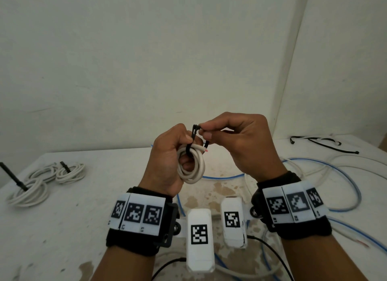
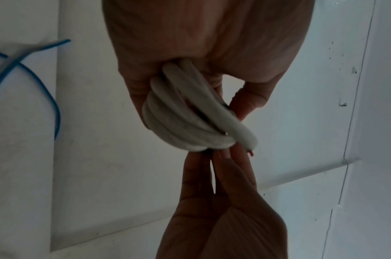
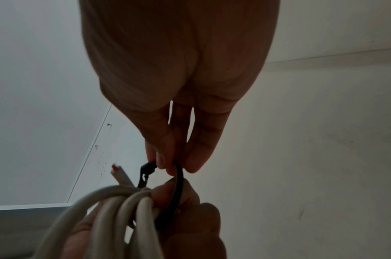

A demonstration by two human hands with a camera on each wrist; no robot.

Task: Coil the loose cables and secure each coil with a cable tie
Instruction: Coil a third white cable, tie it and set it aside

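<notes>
My right hand (image 3: pixel 179 98) pinches the black cable tie (image 3: pixel 178 185), looped just above the white cable coil (image 3: pixel 114 210).

Bare, makeshift workroom, more a recording corner than a home or shop. Plain whitewashed walls (image 1: pixel 146 60) meeting in a corner at right, scuffed and unadorned. Rough white surface (image 1: pixel 62 228) marked with brown stains and dark specks. Tied white cable coils (image 1: pixel 45 181) set at far left, loose blue cable (image 1: pixel 343 188) and white cable (image 1: pixel 356 167) sprawled at right, spare black cable ties (image 1: pixel 320 143) lying near the back edge. Black wrist bands carrying square-coded markers (image 1: pixel 138 212) and white camera housings (image 1: pixel 200 236) worn on both forearms, pointing to a data-capture setup. No furniture, tools or shelving visible beyond the surface.
</notes>
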